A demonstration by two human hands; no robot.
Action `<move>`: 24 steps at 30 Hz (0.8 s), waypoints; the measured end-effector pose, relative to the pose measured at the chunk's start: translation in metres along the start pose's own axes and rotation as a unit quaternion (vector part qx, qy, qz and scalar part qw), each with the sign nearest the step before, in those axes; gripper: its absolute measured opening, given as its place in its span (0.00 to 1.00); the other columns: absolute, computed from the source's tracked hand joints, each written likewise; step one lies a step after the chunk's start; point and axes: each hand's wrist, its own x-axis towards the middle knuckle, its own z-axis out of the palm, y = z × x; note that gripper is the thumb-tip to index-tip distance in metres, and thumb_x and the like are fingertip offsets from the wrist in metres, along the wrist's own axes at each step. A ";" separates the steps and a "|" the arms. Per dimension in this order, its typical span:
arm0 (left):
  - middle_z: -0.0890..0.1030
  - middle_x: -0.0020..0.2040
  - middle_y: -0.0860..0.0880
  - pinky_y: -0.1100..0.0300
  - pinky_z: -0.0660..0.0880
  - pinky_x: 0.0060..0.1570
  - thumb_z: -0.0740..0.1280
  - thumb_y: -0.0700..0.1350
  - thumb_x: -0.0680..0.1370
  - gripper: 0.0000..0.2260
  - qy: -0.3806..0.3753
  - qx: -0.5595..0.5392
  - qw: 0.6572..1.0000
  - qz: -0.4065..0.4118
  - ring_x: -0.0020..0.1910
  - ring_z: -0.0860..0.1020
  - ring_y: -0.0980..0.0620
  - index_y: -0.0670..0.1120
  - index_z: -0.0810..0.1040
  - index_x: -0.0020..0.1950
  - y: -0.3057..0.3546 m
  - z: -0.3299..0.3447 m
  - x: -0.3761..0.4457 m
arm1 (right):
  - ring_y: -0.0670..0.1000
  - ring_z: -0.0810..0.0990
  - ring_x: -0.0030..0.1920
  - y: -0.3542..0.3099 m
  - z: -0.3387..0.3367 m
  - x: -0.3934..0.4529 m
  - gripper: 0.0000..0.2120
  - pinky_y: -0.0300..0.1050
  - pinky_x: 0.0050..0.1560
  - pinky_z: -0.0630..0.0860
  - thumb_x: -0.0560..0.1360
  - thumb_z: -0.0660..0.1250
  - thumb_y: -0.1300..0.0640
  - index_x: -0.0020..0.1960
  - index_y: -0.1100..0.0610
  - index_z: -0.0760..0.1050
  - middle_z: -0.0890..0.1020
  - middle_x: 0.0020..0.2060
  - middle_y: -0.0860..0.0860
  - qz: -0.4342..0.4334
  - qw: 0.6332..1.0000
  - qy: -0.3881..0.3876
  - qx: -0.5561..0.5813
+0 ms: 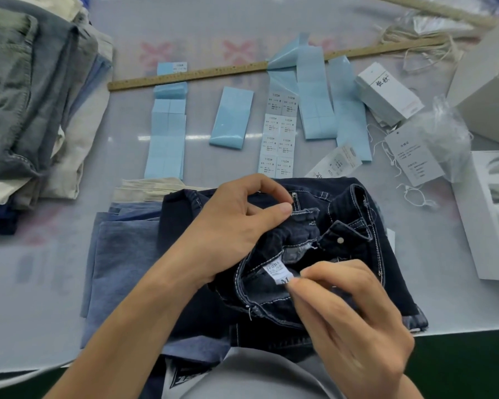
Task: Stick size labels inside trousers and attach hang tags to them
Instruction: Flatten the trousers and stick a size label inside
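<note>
Dark navy jeans (pixel 386 272) with white stitching lie folded on the table in front of me, waistband turned open. My left hand (pixel 236 223) grips the waistband fabric near the fly, thumb and forefinger pinched at the top edge. My right hand (pixel 349 309) pinches the white sewn-in size tag (pixel 277 273) marked M inside the waistband. A sheet of printed white size labels (pixel 278 136) lies just beyond the jeans. A stack of white hang tags (pixel 386 93) sits at the right.
Blue label backing strips (pixel 167 139) lie across the middle of the table beside a wooden ruler (pixel 213 72). Folded trousers (pixel 26 110) pile up at the left. Lighter blue trousers (pixel 121 260) lie under the jeans. White boxes (pixel 490 82) and loose strings (pixel 415 194) are at the right.
</note>
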 end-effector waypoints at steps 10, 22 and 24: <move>0.82 0.60 0.55 0.63 0.76 0.58 0.72 0.64 0.69 0.24 -0.255 0.122 0.959 0.039 0.60 0.80 0.54 0.67 0.76 0.64 0.011 -0.022 -0.024 | 0.49 0.76 0.69 0.016 -0.050 -0.010 0.25 0.46 0.69 0.72 0.80 0.64 0.38 0.70 0.52 0.73 0.79 0.65 0.45 0.116 0.980 -0.160 0.035; 0.83 0.43 0.56 0.63 0.76 0.39 0.72 0.59 0.77 0.08 -0.211 0.212 0.930 0.212 0.42 0.82 0.57 0.58 0.81 0.52 0.017 -0.043 0.004 | 0.45 0.72 0.73 0.034 -0.079 0.047 0.35 0.41 0.70 0.69 0.75 0.62 0.28 0.76 0.42 0.65 0.75 0.70 0.40 0.246 0.932 -0.231 0.133; 0.84 0.41 0.54 0.60 0.78 0.37 0.74 0.60 0.75 0.11 -0.207 0.155 0.943 0.210 0.40 0.82 0.58 0.56 0.83 0.51 0.023 -0.037 0.022 | 0.38 0.79 0.59 0.048 -0.070 0.070 0.41 0.40 0.59 0.73 0.70 0.57 0.21 0.76 0.42 0.66 0.82 0.54 0.36 0.292 0.892 -0.316 0.138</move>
